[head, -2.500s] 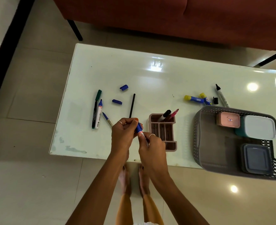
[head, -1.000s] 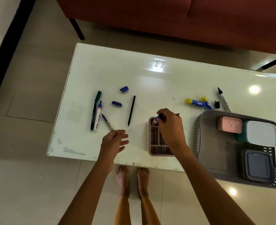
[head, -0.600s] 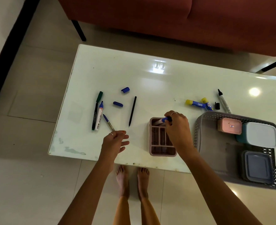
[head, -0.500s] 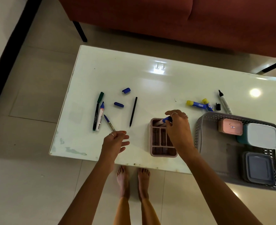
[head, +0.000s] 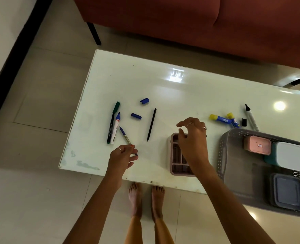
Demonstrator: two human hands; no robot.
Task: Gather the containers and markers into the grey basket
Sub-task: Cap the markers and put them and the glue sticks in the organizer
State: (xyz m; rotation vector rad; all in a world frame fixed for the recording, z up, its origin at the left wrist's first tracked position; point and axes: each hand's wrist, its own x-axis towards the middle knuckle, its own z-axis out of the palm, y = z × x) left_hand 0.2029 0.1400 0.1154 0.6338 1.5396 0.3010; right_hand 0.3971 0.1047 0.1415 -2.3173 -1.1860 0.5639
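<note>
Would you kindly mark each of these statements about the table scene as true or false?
1. Three lidded containers sit in the grey basket. True: pink, white-lidded, grey.
2. The right hand grips a marker. False: its fingers are relaxed above the pink organiser, holding nothing.
3. Two loose blue caps lie on the table. True.
4. The black pen is in the basket. False: it lies on the table.
5. The left hand is at the thin blue pen. True.
</note>
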